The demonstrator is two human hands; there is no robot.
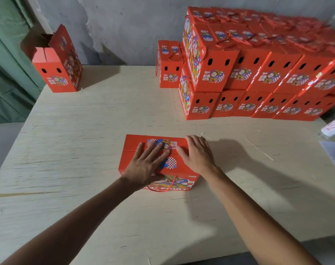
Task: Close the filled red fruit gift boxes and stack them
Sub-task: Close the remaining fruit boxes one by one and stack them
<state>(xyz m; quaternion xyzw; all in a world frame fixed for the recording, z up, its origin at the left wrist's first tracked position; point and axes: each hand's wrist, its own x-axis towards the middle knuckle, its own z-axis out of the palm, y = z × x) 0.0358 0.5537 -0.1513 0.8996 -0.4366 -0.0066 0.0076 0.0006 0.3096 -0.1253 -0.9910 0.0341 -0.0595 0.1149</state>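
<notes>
Though dim, plywood tabletop (71,142) (plaster wall (109,20) behind).

A broad counter (86,140) of pale, rough-grained wood fills most of the view, its surface streaked with fine horizontal fibres and lit unevenly, with soft dark shadows falling across its right half. Behind it rises a grey wall (115,25), patchy and stained, dim toward the corner. At the left hangs a green curtain (8,64) in loose folds. Some white papers (334,129) lie at the counter's right edge.
</notes>
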